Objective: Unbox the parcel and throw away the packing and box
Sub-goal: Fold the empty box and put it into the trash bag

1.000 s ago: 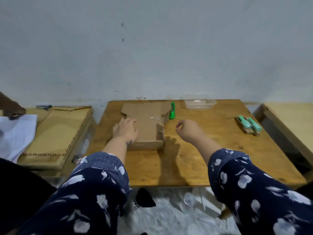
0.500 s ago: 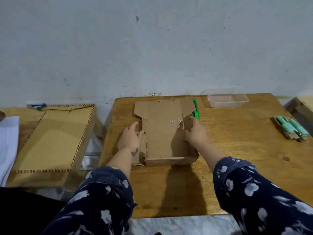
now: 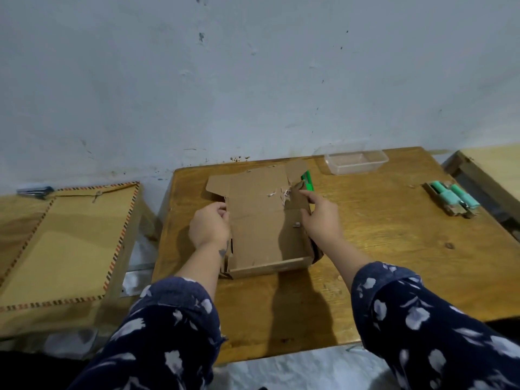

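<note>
A flat brown cardboard box (image 3: 261, 235) lies in the middle of the wooden table (image 3: 380, 249), its lid flaps spread toward the wall and torn tape on top. My left hand (image 3: 209, 228) grips the box's left edge with curled fingers. My right hand (image 3: 320, 218) holds the right side flap, index finger stretched along it. A green cutter (image 3: 307, 180) lies just behind the box's right flap, partly hidden by it. What is inside the box is hidden.
A clear plastic tub (image 3: 356, 161) stands at the table's back edge. Two mint-green items (image 3: 453, 197) lie at the right. A lower wooden board with a patterned border (image 3: 64, 240) sits left. Another table edge (image 3: 478, 175) is at far right. White sheeting covers the floor.
The camera has moved closer and to the left. My right hand came down from the air onto the box's right flap. My left hand slid from the box's top to its left edge.
</note>
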### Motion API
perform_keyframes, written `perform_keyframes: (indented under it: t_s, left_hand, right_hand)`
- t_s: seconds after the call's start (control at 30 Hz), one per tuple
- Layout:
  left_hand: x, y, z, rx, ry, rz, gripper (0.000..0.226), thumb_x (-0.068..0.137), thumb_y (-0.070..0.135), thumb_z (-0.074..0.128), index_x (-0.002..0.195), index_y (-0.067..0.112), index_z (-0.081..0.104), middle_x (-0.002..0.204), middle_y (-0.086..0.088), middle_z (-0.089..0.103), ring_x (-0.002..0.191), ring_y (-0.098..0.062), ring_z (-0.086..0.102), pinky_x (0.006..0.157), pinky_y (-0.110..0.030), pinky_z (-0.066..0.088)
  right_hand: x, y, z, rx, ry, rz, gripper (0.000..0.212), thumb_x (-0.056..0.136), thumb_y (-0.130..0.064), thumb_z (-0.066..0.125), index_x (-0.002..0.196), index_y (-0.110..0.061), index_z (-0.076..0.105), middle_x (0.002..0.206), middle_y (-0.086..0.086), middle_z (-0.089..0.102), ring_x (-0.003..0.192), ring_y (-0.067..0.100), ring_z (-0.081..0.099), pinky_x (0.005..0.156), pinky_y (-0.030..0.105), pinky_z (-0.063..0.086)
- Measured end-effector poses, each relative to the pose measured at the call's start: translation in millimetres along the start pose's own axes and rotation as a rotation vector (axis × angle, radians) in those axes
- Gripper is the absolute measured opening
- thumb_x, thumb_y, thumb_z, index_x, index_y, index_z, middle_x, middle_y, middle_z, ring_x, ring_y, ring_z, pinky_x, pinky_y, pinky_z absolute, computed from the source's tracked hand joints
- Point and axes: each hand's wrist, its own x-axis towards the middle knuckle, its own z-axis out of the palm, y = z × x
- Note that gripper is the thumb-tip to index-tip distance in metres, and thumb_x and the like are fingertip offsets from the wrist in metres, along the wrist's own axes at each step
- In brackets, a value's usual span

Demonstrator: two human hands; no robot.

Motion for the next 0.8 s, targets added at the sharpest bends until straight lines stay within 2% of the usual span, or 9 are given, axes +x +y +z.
perform_keyframes:
  t_s: [0.1,0.2,0.3,0.37,0.5,0.6,0.7,0.8]
  left_hand:
    - [-13.7,14.3,-9.4,-0.014,0.046,0.02,0.024,0.093,0.021,0.059,0.116,0.025,0.067,0.104,0.005,0.072,0.089,-0.016,0.066,0.06,-0.026,0.047]
    - [-34.5,39.3,-19.2,-0.022,0.087,0.08,0.026,0.094,0.022,0.058,0.118,0.027,0.066,0.104,0.006,0.072,0.088,-0.017,0.065,0.063,-0.028,0.052]
    - [-64.0,70.5,-22.9,-0.033,0.101,0.177,0.029,0.095,0.022,0.057,0.123,0.028,0.064,0.105,0.006,0.071,0.09,-0.016,0.064,0.063,-0.026,0.047]
    - [-87.6,93.7,-20.6,-0.053,0.08,0.229,0.031,0.095,0.021,0.056,0.125,0.028,0.063,0.106,0.007,0.071,0.091,-0.015,0.063,0.063,-0.025,0.044]
    - [-145.5,144.5,-0.4,-0.091,0.007,0.356,0.035,0.095,0.02,0.055,0.127,0.031,0.062,0.107,0.007,0.071,0.095,-0.017,0.064,0.07,-0.027,0.047]
    - [-201.9,182.1,28.8,-0.113,-0.084,0.451,0.035,0.095,0.02,0.054,0.128,0.03,0.061,0.106,0.006,0.071,0.096,-0.02,0.065,0.073,-0.027,0.048]
    - [-265.6,214.8,66.1,-0.098,-0.18,0.563,0.035,0.095,0.022,0.054,0.128,0.031,0.061,0.11,0.007,0.071,0.099,-0.02,0.065,0.073,-0.027,0.046]
    - [-332.1,243.5,102.5,-0.087,-0.291,0.667,0.035,0.094,0.023,0.053,0.126,0.034,0.062,0.112,0.006,0.07,0.1,-0.021,0.064,0.074,-0.028,0.047]
  right_hand:
    - [-8.7,-1.8,-19.2,0.033,0.041,-0.033,0.048,0.09,-0.007,0.058,0.133,-0.026,0.051,0.117,0.006,0.065,0.07,0.019,0.066,0.061,0.036,0.059]
    - [-21.6,4.8,-49.9,0.053,0.101,-0.076,0.046,0.09,-0.008,0.058,0.131,-0.026,0.053,0.11,0.004,0.067,0.063,0.019,0.065,0.059,0.04,0.059]
    - [-40.9,20.8,-91.2,0.078,0.172,-0.077,0.044,0.09,-0.01,0.057,0.13,-0.026,0.054,0.109,0.002,0.067,0.065,0.02,0.065,0.06,0.039,0.058]
    - [-56.5,36.8,-123.0,0.099,0.222,-0.054,0.043,0.09,-0.011,0.058,0.13,-0.026,0.054,0.107,0.003,0.068,0.073,0.022,0.066,0.066,0.042,0.059]
    - [-100.3,85.4,-189.6,0.079,0.332,0.022,0.045,0.089,-0.014,0.06,0.131,-0.03,0.053,0.113,0.0,0.067,0.075,0.019,0.066,0.069,0.043,0.058]
    - [-144.4,134.6,-235.9,0.059,0.416,0.097,0.045,0.088,-0.012,0.06,0.129,-0.03,0.054,0.121,-0.002,0.065,0.085,0.019,0.066,0.076,0.034,0.055]
    - [-194.0,191.5,-279.5,0.029,0.503,0.192,0.043,0.086,-0.012,0.059,0.126,-0.028,0.058,0.114,0.0,0.069,0.089,0.02,0.066,0.076,0.028,0.049]
    - [-246.0,247.9,-315.0,-0.008,0.593,0.32,0.043,0.085,-0.013,0.059,0.125,-0.027,0.058,0.108,0.003,0.07,0.09,0.021,0.064,0.077,0.029,0.048]
